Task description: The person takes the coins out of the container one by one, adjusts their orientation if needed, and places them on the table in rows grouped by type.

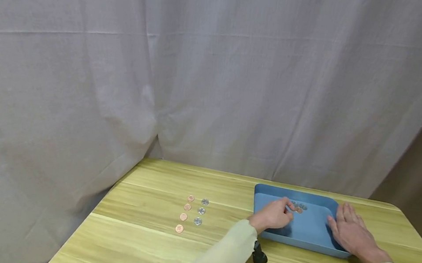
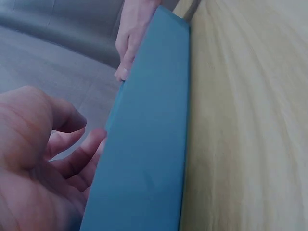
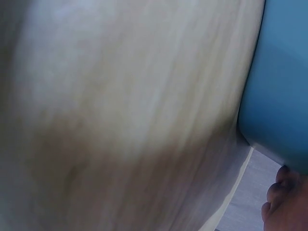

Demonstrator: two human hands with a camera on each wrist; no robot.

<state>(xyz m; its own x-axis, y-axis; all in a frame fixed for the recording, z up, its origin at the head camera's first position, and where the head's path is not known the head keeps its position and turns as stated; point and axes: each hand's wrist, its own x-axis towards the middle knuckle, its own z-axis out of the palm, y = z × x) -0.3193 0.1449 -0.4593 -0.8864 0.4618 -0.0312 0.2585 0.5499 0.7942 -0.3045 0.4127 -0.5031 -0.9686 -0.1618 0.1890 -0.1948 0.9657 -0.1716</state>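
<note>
My left hand (image 1: pixel 275 214) reaches over the near wall into a shallow blue tray (image 1: pixel 312 227). Its index fingertip is right at a copper coin (image 1: pixel 298 210). Silver coins (image 1: pixel 303 207) lie just beyond it, near the tray's back wall. In the left wrist view the thumb (image 2: pixel 67 115) stands apart from the other fingers, while the tray's outer wall (image 2: pixel 144 130) hides the coins. My right hand (image 1: pixel 355 232) rests along the tray's right wall with its fingers straight, and its fingertips (image 3: pixel 274 195) show beside the tray corner in the right wrist view.
On the wooden table (image 1: pixel 133 237), left of the tray, lie a column of several copper coins (image 1: pixel 183 217) and a column of three silver coins (image 1: pixel 201 210). A grey curtain (image 1: pixel 221 84) hangs behind the table and along its left side.
</note>
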